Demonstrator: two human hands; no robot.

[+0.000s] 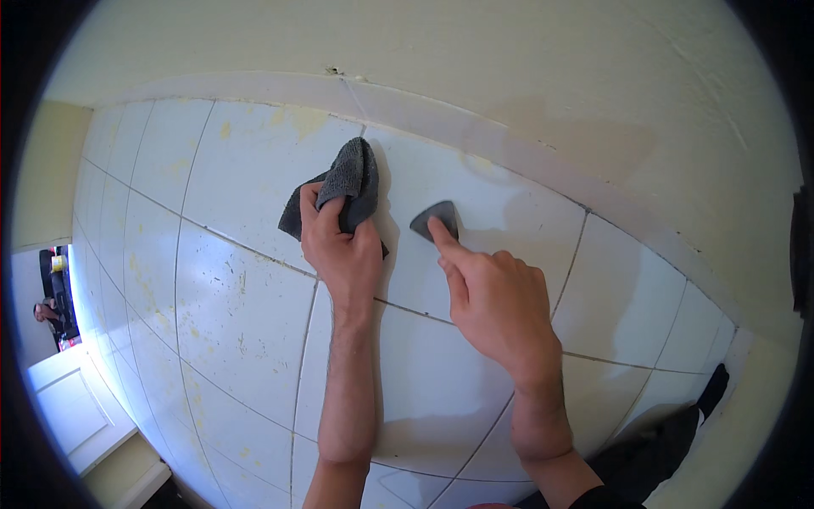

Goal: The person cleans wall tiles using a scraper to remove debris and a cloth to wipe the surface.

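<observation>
Operator: What lies closest to me?
Watcher: Your dark sleeve [598,499] at the lower edge, with a dark trouser leg [649,450] on the tiled floor [432,348] at lower right.

Operator: And my hands?
Watcher: Your right hand [500,301] is nearly closed, fingers curled under and the index finger stretched forward onto the dark grey, three-cornered blade of a scraper [445,214]. Your own hand hides the rest of that tool, so I can't tell how tightly you grip it. Your left hand [342,254] is bunched round a dark grey cloth [363,174], with folds poking up between and above your fingers.

Operator: Where are those two things?
Watcher: Both are over the same large white tile, the cloth left of the scraper, well short of the wall and apart from each other.

Operator: What's past them?
Watcher: Yellow stains [298,121] on the tile to your left, near the wall's foot. Then a pale skirting strip [424,116], and above it the cream wall [526,51], with a small dark hole [334,71] just over the strip.
</observation>
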